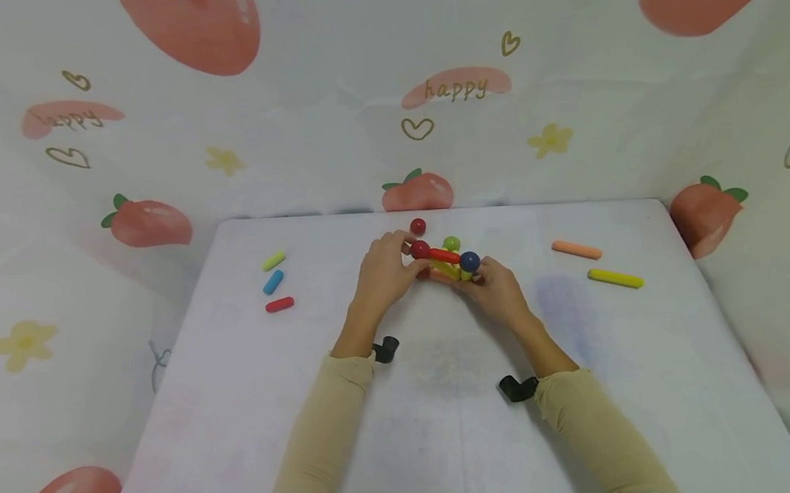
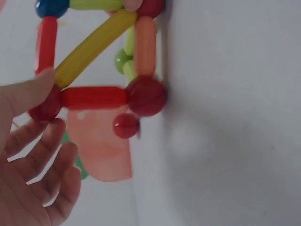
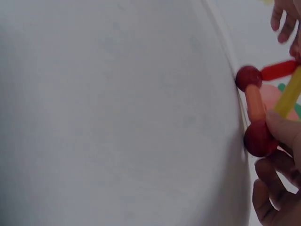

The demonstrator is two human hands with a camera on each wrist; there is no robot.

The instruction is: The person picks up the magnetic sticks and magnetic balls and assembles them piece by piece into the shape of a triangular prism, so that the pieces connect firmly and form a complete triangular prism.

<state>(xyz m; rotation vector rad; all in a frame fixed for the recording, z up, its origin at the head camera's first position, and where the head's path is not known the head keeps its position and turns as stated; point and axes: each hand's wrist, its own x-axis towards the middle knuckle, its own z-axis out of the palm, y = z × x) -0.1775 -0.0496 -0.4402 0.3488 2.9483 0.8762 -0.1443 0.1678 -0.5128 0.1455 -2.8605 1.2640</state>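
A toy frame of coloured rods and balls stands on the table in front of both hands. My left hand [image 1: 384,271] pinches a dark red ball [image 2: 45,106] at its upper left corner, thumb on one side and fingertips on the other. Two red rods [image 2: 94,97] and a diagonal yellow rod [image 2: 96,46] meet there. At the lower right corner, my right hand [image 1: 499,292] grips another red ball [image 3: 259,139], where an orange rod [image 3: 255,102] joins. The blue ball [image 1: 469,262] tops the right side. Behind, a green ball [image 1: 451,243] partly shows.
A loose red ball [image 1: 418,227] lies behind the frame. Short green, blue [image 1: 272,283] and red rods [image 1: 280,305] lie at the left. Longer orange [image 1: 577,249] and yellow rods [image 1: 615,278] lie at the right. A printed cloth [image 1: 323,146] hangs behind the table.
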